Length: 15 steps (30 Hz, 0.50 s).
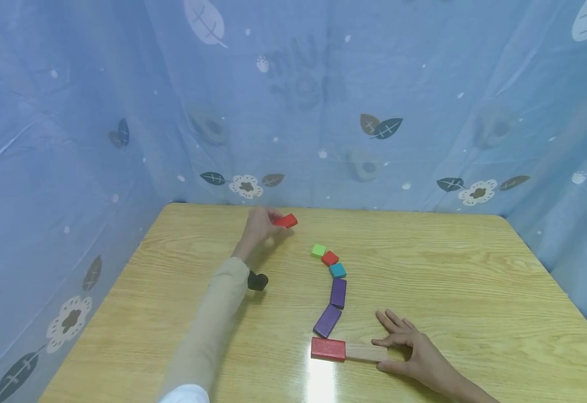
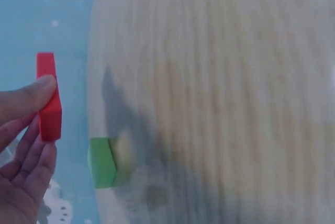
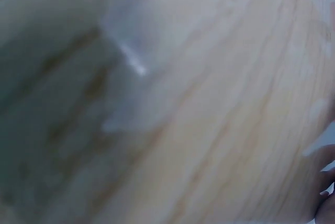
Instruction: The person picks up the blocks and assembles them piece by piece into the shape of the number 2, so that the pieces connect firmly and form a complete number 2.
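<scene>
My left hand pinches a red block between thumb and fingers near the table's far edge. In the left wrist view, that red block is held upright. A curved row on the table runs from a lime green block through a small red block, a teal block and two purple blocks. Near its lower end lies a larger red block, end to end with a plain wooden block. My right hand pinches the wooden block's right end between thumb and index finger.
Green blocks lie near the table edge in the left wrist view. A dark device sits at the left wrist. Blue patterned cloth hangs behind and beside the wooden table.
</scene>
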Motion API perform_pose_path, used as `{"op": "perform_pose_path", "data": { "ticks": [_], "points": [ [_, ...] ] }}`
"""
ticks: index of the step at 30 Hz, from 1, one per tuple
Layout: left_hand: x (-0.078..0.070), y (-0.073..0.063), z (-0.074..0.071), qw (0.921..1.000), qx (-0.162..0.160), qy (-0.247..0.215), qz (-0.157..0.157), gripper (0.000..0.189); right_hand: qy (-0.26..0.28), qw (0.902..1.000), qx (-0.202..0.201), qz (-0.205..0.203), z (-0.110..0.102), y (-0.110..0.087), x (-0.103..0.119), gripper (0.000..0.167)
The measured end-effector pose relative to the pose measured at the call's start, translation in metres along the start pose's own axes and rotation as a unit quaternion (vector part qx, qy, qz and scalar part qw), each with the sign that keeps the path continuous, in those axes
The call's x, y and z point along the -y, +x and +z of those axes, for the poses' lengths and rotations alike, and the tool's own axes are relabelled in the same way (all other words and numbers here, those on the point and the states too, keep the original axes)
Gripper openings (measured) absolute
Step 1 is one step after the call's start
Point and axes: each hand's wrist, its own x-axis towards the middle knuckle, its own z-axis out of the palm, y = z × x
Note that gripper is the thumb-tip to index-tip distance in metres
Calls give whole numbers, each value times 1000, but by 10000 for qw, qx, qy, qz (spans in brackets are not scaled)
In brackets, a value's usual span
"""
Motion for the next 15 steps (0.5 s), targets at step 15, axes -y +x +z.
{"op": "perform_pose_path", "data": {
  "ticks": [15],
  "points": [
    [-9,-27,6,9994,267,41,197,30,118,9998,17,-139,0,-1,-1,30]
  ]
}}
